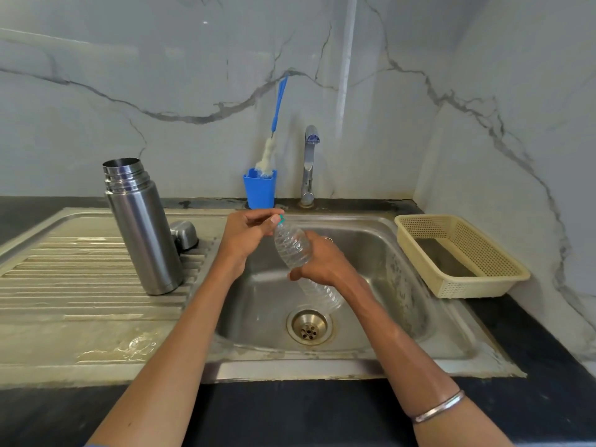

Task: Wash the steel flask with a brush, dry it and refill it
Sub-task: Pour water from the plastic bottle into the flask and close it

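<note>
Steel flask (142, 227) is standing upright and uncapped on the ribbed drainboard (80, 269), to the left of both hands and touched by neither; its steel cap (184, 233) is lying just behind it. Over the sink basin (371, 253), the right hand (322, 259) is wrapping its fingers round the middle of a clear plastic bottle (293, 250), which is tilting with its neck up and to the left. The left hand (248, 233) is pinching the bottle's teal cap (281, 220) between thumb and fingertips. The bottle brush (274, 130) is standing bristles-down in a blue cup (260, 190) at the back edge, beside the tap (309, 162). A beige perforated basket (461, 256) is resting on the counter to the right of the basin.
</note>
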